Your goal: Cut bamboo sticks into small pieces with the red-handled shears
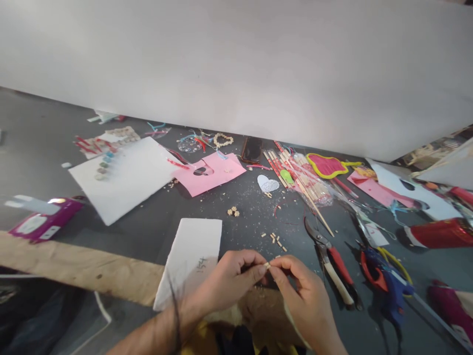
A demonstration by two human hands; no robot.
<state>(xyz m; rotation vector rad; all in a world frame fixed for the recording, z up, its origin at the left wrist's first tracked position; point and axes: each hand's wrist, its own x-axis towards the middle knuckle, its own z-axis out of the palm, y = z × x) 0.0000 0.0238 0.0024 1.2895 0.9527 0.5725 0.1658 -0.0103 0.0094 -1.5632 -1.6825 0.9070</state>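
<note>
My left hand (236,273) and my right hand (303,291) meet at the table's front edge. Between their pinched fingertips is a small pale wooden piece (267,265), touched from both sides. Just beyond lie several short cut wooden pieces (278,241), scattered among crumbs. A small cluster of pale pieces (233,211) sits farther off to the left, shaped like a flower. Beside my left forearm rests a white paper sheet (199,231) with handwritten marks. Red-and-white handled pruning shears (332,266) lie to the right of my right hand.
A blue glue gun (393,291) and a red can (439,233) lie at the right. Wrapped chopsticks (306,177), a phone (252,149) and pink paper (210,175) are farther back. White paper (125,172) and a purple box (48,219) are left. A white wall (221,64) stands behind.
</note>
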